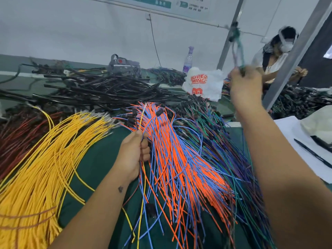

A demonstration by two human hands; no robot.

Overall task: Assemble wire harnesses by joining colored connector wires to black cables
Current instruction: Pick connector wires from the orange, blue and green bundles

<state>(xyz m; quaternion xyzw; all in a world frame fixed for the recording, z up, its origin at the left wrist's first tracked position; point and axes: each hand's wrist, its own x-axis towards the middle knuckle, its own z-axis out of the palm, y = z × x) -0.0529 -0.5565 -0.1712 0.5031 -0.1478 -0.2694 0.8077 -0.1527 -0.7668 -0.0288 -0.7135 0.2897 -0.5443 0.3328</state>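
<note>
Left hand (133,155) fingers grip upright wires (142,121); raised right hand (245,87) grips blurred green wires (239,51).

green table (100,159) | yellow wires (41,159) | orange-blue wires (179,168) | black cables (100,90)

Bright even light, wide-angle bowing — raised right hand (245,87) motion-blurred

I see a dark green counter (100,159) under everything. On my left fans a bundle of bright yellow wires (41,168), with dark red wires (16,133) beyond it. In the middle lie orange and blue wires (179,159) mixed together; to the right, green and purple wires (224,141). Farther back sit glossy black cables (100,88). A white bag (203,83) carries red lettering, and a clear bottle (189,60) has a purple cap.
</note>
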